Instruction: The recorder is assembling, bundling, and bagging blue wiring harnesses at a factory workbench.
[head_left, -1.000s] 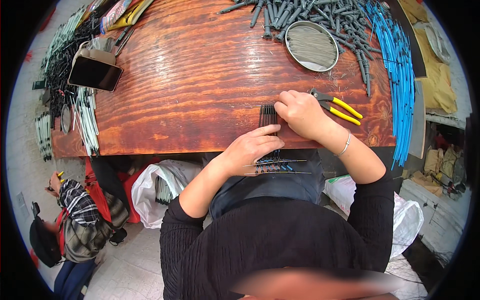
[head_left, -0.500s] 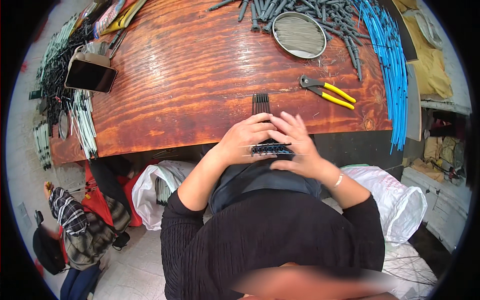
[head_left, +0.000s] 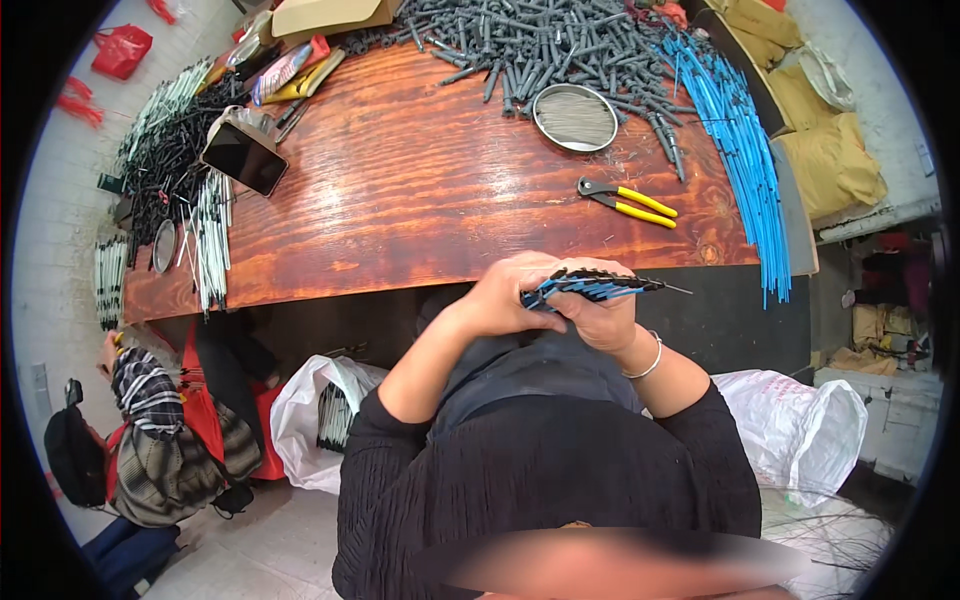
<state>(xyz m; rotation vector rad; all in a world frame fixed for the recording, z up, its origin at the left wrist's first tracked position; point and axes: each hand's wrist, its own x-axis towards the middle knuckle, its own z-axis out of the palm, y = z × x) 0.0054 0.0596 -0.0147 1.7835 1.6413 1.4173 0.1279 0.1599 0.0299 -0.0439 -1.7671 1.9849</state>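
Note:
Just off the table's near edge, my left hand (head_left: 505, 296) and my right hand (head_left: 608, 318) are closed around a bundle of thin blue and black rods (head_left: 598, 287). The row of black ends faces up, with blue shafts showing beneath. My right thumb presses along the near side of the bundle, while my left fingers wrap its left end. Past the right hand a thin metal wire (head_left: 678, 289) sticks out from the black ends. The far side of the bundle is hidden by my fingers.
Beyond my hands on the wooden table (head_left: 400, 200) lie yellow-handled pincers (head_left: 640, 204) and a round dish (head_left: 537, 125) of thin wires. Grey plastic pieces (head_left: 540, 50) are heaped behind. Blue rods (head_left: 745, 170) line the right edge; a phone (head_left: 245, 158) stands left. Another person (head_left: 160, 420) is lower left.
The bundle has been turned, its row of black ends now facing up and slanting right. My right hand has closed around it, and the whole view has shifted.

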